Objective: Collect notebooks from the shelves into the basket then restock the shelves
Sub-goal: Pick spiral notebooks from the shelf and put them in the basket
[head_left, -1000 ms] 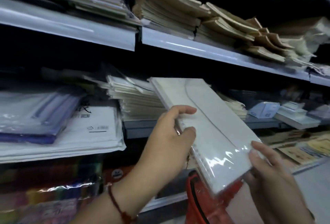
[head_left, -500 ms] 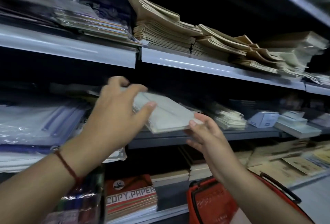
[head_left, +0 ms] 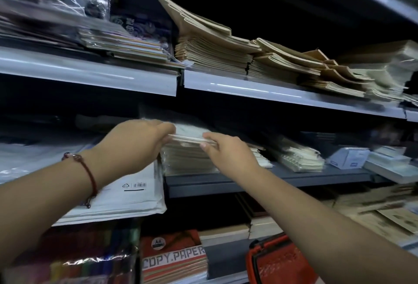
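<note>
Grip: While both hands reach to the middle shelf (head_left: 260, 182), they hold one wrapped notebook (head_left: 190, 134) between them, flat on top of a stack.
Left hand: the left hand (head_left: 135, 145) has its fingers curled over the left edge of the notebook. The fingertips are hidden behind it.
Right hand: the right hand (head_left: 228, 150) pinches the right front edge, thumb under and fingers on top.
Notebook: it is white, in clear shiny wrap, and lies on the stack (head_left: 187, 159) of the same white notebooks on the dark middle shelf.
Bracelet: a red string bracelet (head_left: 88, 170) goes round the left wrist.
Beside the stack: to the left lies a white pack (head_left: 126, 195) with a bar code. To the right are more small notebooks (head_left: 298, 159) and a small white box (head_left: 348, 158).
Top shelf: brown notebooks (head_left: 214, 50) sit in leaning piles on the grey top shelf (head_left: 271, 91). Flat wrapped books (head_left: 122, 41) lie to the left of them.
Low down: a red pack (head_left: 174, 256) says COPY PAPER. The red basket (head_left: 280, 263) shows at the bottom, under the right arm.
</note>
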Available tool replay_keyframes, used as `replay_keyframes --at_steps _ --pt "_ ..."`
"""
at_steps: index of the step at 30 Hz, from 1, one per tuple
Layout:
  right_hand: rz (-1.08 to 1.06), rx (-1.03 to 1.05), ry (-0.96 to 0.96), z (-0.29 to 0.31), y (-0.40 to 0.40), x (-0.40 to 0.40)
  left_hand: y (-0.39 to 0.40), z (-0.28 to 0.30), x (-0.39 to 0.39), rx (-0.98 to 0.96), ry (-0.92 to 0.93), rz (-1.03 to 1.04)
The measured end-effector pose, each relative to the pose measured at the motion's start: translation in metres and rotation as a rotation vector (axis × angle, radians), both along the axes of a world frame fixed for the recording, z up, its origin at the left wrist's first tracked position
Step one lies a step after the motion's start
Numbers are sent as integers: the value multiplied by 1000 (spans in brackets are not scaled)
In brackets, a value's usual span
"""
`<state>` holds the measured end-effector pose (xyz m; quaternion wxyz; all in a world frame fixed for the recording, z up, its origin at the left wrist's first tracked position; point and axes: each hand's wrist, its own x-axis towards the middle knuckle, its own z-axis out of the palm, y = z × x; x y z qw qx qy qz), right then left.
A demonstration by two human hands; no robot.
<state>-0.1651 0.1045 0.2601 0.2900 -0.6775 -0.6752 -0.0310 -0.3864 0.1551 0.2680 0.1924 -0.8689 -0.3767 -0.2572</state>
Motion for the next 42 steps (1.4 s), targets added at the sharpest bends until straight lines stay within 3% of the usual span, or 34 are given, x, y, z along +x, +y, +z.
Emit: replay_keyframes --at_steps 8,12,15,18,24,27,31,36,40,42 --pt "65 -47 -10 -8 31 1 28 -8 6 -147 -31 128" --pt "124 -20 63 -35 4 27 26 -21 16 113 -41 162" --pt "78 -84 91 -78 -26 72 -3 -37 48 265 -77 -11" --pt "-96 -288 82 -137 -48 133 -27 -81 99 61 -1 -224" --pt "-497 -620 213 -238 -104 258 -31 -196 236 -423 339 -357" --pt "-661 -747 230 -268 -131 312 -30 -249 296 -620 443 -308" --pt "-829 -800 240 -296 -145 371 -26 -301 330 -725 534 -176" --pt "-953 -751 164 -315 -142 426 -18 -327 341 -697 376 -184" --pt "-976 -740 132 -330 -131 440 -13 -333 340 -689 368 -174" --pt "-1011 -731 -5 -338 -126 440 -12 -334 341 -695 337 -183"
